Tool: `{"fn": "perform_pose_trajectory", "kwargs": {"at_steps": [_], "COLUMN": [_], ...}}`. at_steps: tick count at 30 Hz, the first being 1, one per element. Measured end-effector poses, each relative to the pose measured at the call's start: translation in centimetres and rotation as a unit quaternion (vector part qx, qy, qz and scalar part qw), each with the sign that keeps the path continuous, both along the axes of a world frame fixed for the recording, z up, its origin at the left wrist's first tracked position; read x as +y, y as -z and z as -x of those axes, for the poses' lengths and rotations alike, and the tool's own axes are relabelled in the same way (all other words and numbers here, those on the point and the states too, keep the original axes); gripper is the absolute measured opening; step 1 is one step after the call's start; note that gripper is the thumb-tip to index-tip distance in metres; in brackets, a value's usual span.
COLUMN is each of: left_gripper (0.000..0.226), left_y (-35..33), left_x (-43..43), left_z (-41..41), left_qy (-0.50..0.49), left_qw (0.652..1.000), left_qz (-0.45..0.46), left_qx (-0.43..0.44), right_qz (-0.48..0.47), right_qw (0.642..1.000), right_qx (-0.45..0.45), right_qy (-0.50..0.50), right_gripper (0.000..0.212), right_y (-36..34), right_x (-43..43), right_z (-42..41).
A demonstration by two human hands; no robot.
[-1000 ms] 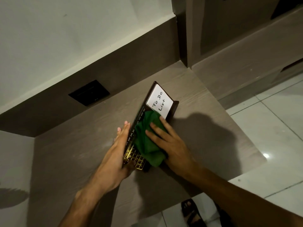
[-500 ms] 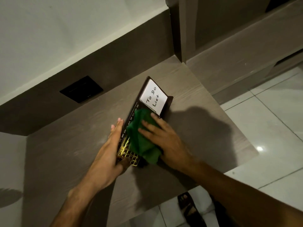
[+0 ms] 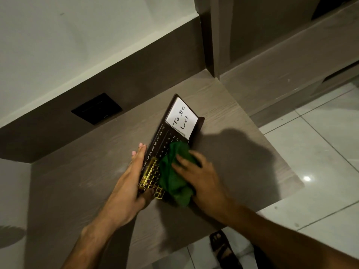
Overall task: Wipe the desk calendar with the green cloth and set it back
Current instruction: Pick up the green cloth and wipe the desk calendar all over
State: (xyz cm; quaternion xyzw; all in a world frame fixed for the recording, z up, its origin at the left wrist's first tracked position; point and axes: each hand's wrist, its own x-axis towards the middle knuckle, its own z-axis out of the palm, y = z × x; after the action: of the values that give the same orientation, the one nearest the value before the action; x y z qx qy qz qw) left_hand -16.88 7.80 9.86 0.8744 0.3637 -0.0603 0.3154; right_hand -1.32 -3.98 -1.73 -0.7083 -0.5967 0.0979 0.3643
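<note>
The desk calendar [image 3: 165, 138] is a dark, long board lying tilted on the wooden desk [image 3: 77, 181], with month names down its left edge, a gold frame near its lower end and a white "To Do List" note [image 3: 181, 119] at its far end. My left hand [image 3: 130, 183] holds the calendar's left edge and near corner, thumb on the gold frame. My right hand [image 3: 198, 177] presses the bunched green cloth [image 3: 174, 175] flat onto the calendar's lower right half. The cloth hides most of the date grid.
A black wall plate [image 3: 96, 109] is set in the brown back panel behind the desk. The desk ends at the right and front over a white tiled floor [image 3: 320, 148]. A dark sandal [image 3: 221, 247] shows under the front edge.
My right hand has slid the green cloth down the calendar toward me, uncovering the upper date rows below the note. My left hand keeps its hold on the left edge.
</note>
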Motion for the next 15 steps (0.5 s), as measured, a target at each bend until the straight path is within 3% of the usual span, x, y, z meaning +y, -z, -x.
{"fn": "perform_pose_trajectory", "kwargs": {"at_steps": [3,5,8,9,11,13,15], "left_gripper": [0.120,0.119,0.119,0.120,0.121,0.122,0.123], "left_y": [0.0,0.1,0.1,0.1,0.1,0.1,0.2], "left_x": [0.1,0.1,0.1,0.1,0.1,0.1,0.1], "left_z": [0.1,0.1,0.1,0.1,0.1,0.1,0.2], "left_qy": [0.002,0.003,0.003,0.004,0.007,0.009,0.007], "left_qw": [1.000,1.000,1.000,1.000,1.000,1.000,1.000], "left_qz": [-0.007,-0.010,-0.011,-0.012,-0.012,-0.014,-0.015], "left_qx": [-0.003,-0.001,-0.003,0.000,-0.003,-0.005,-0.007], "right_qz": [-0.023,-0.009,-0.003,0.025,0.049,0.071,0.080], "right_qw": [0.997,0.998,0.996,0.986,0.970,0.974,0.988], "right_qx": [-0.026,-0.041,-0.014,-0.033,-0.111,-0.138,-0.110], "right_qy": [-0.065,-0.038,0.087,0.161,0.210,0.165,0.078], "right_gripper": [0.062,0.051,0.034,0.033,0.035,0.037,0.045], "right_y": [-0.3,-1.2,-2.2,-3.4,-4.1,-4.0,-3.2], "right_x": [-0.3,0.4,1.8,2.7,3.6,3.2,1.4], "right_z": [0.0,-2.7,-8.8,-10.4,-11.3,-8.3,-2.9]}}
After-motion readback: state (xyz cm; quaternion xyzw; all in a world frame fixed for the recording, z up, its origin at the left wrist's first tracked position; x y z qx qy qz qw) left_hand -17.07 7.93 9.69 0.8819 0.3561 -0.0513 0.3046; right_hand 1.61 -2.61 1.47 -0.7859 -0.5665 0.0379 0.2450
